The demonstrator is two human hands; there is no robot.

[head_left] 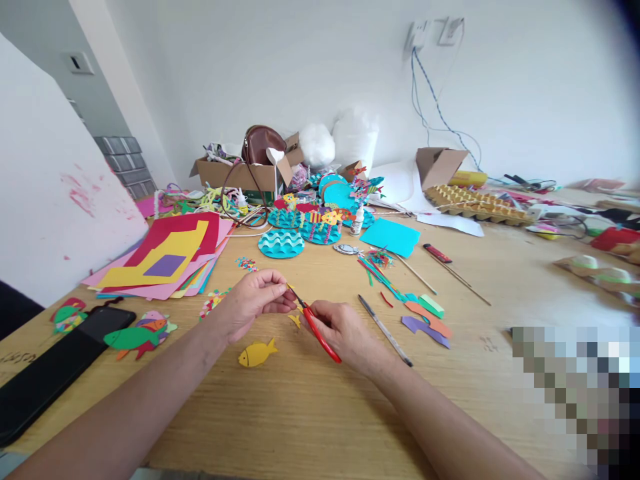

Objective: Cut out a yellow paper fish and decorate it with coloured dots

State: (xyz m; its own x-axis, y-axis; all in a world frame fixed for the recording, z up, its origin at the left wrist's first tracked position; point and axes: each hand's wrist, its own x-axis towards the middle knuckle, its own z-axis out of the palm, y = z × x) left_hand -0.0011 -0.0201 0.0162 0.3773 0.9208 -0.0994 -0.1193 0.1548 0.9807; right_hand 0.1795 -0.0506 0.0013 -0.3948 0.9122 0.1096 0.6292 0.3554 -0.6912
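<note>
Scissors [320, 337] with red handles sit in the right hand [343, 327], fingers wrapped around the grips, just beyond and to the right of the yellow fish [257, 353]; whether the blades are parted I cannot tell. The left hand [263, 297] is beyond the fish too, thumb and forefinger pinched together on a yellow bit [289, 287] at the blade tips — too small to make out its shape.

The fish lies flat on the table [240, 427], well apart from both hands. Yellow scraps [295, 321] lie beyond it to the right, under the scissors. Farther right of the fish come a pen [385, 330], then an orange scrap [430, 319] and a purple scrap [425, 331].

Left of the fish lie a green fish [131, 338], on top of other cut shapes, and a black phone [60, 370]. Beyond it to the left is a stack of paper [175, 260]. Far beyond the fish stand a wavy blue disc [281, 244], a white bottle [357, 221] and a box [240, 175] with a brown bag [264, 143]; beyond and far to its right — an egg tray [475, 205].
</note>
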